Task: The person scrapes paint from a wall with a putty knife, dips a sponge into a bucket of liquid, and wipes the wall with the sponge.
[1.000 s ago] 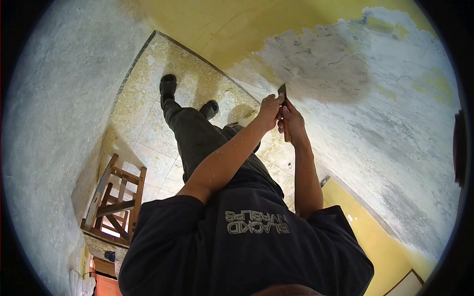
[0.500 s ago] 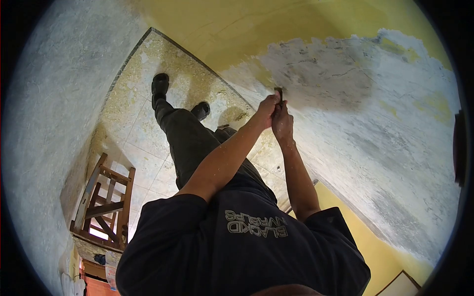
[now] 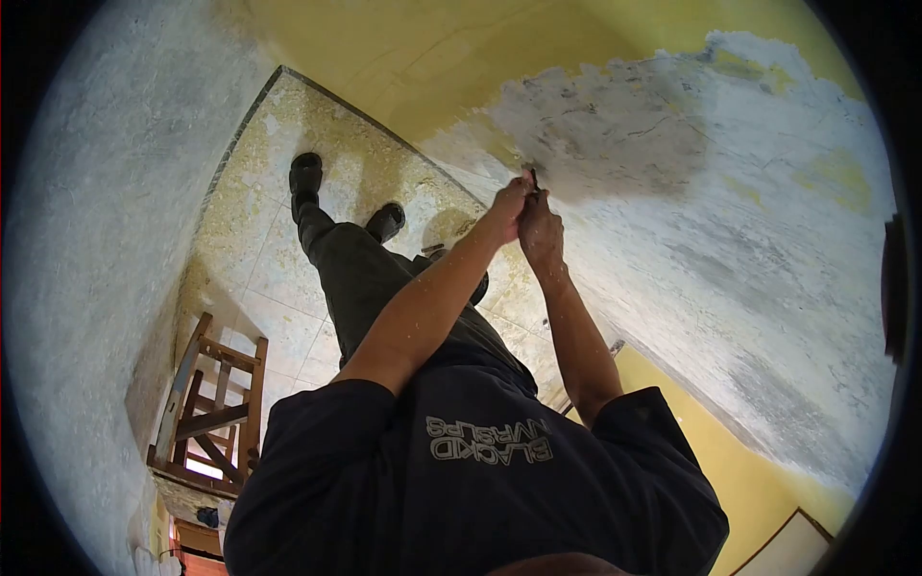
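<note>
My left hand (image 3: 508, 205) and my right hand (image 3: 542, 230) are close together in front of the wall, fingers closed around one small dark scraper (image 3: 534, 179). Its thin blade sticks up past the fingers, close to the wall; whether it touches cannot be made out. Most of the handle is hidden in my grip. The wall has a bare grey-white patch (image 3: 615, 134) with a ragged edge against yellow paint (image 3: 403, 58). Pale specks dot my forearms.
Yellowish flakes (image 3: 252, 182) litter the tiled floor (image 3: 279, 317) around my dark boots (image 3: 305, 173). At the lower left is a wooden frame (image 3: 216, 413) beside a grey wall (image 3: 106, 240). A dark object (image 3: 894, 288) shows at the right edge.
Both hands and the scraper have shifted slightly left in the picture, as the view has also moved a little. The grip stays the same.
</note>
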Available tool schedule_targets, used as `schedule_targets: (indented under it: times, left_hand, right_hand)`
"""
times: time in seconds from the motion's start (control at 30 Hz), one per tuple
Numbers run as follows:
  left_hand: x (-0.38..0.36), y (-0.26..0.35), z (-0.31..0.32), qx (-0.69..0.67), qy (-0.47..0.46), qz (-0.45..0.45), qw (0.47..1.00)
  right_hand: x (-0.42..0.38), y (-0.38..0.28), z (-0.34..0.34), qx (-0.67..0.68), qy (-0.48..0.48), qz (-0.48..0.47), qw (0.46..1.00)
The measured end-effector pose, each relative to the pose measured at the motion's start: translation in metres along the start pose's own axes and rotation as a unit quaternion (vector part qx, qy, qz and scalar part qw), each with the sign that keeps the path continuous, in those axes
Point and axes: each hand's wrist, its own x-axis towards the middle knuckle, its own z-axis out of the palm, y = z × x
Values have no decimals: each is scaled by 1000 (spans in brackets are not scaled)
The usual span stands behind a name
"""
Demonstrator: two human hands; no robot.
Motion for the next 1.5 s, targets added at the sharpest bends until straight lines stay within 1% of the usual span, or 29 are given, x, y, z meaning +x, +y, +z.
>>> schedule_targets:
  times: [0.03,0.07,0.1,0.17,0.2,0.23,0.3,0.33,0.37,0.43,0.47,0.5,0.57,0.63,0.7,0.77,0.8,0.83,0.9,0.97,1.0,1.1,1.13,1.23,1.27,1.3,1.37,1.43,1.5]
  left_hand:
    - [6,-4,-3,3,-1,3,1000]
    - [12,-5,-9,7,-8,2,1000]
    - [12,1,-10,8,-8,2,1000]
    - [9,17,-16,-27,11,-7,1000]
    - [6,24,-22,-8,-23,-21,999]
    - [6,23,-17,-8,-26,-16,1000]
    - [2,3,-3,50,18,-15,998]
    - [3,-9,-3,9,-24,-16,1000]
    - [6,-15,-6,-11,-49,-11,999]
    - [5,-13,-5,-11,-20,9,1000]
    - [7,-7,-8,-10,-8,6,1000]
    - [6,2,-12,-8,3,0,1000]
    - [7,6,-19,-9,5,-10,1000]
    - [10,0,-15,44,10,12,999]
    - [9,-3,-11,42,-1,9,999]
    - [14,1,-15,-22,13,-2,1000]
    - [17,9,-21,-36,-1,21,999]
    - [15,10,-24,-36,-1,20,999]
    - [14,18,-26,40,11,24,999]
    - [8,1,-13,82,20,2,996]
    - [6,-7,-10,88,7,-9,996]
    - [9,-10,-9,40,-26,16,999]
    - [11,-7,-11,27,-9,14,999]
    - [6,10,-11,37,7,22,999]
    - [-1,14,-6,31,13,4,999]
    - [-3,10,-5,31,15,3,999]
    - [0,1,1,58,27,-2,998]
    - [5,-2,-2,46,24,-6,999]
    - [10,8,-10,-34,10,31,999]
  right_hand:
    - [-1,1,-4,16,-17,18,1000]
    - [0,1,-4,34,0,-18,999]
    - [6,-1,2,35,1,-18,999]
    - [21,1,18,-18,-24,-36,999]
    - [20,0,21,2,-30,-52,998]
    - [19,0,18,1,-27,-56,998]
    - [-3,6,5,-10,-22,-13,1000]
    - [-10,11,2,25,28,-18,999]
    - [-7,13,3,23,27,-21,999]
    - [-3,14,5,34,21,-16,999]
    - [1,15,13,10,22,-32,999]
    - [5,-2,15,-7,22,16,1000]
    - [8,-4,20,16,19,-8,1000]
    - [-1,-4,10,33,19,-20,999]
    - [0,1,5,46,16,-32,998]
    - [17,14,18,-21,-5,-46,999]
    - [26,9,26,-30,2,-57,998]
    - [25,1,24,-6,8,-84,996]
    - [14,-12,20,-22,23,-49,998]
    - [-7,-8,5,2,32,-54,998]
    - [-12,-4,-2,24,37,-61,997]
    - [-3,5,-3,40,8,-36,999]
    - [2,5,3,6,0,-20,1000]
    - [10,-4,15,-1,10,6,1000]
    - [9,-5,13,-3,5,11,1000]
    - [5,-5,8,-2,4,12,1000]
    - [-3,-4,-4,47,17,-32,998]
    - [1,-9,-7,34,16,-22,999]
    - [18,-10,5,-40,-20,11,999]
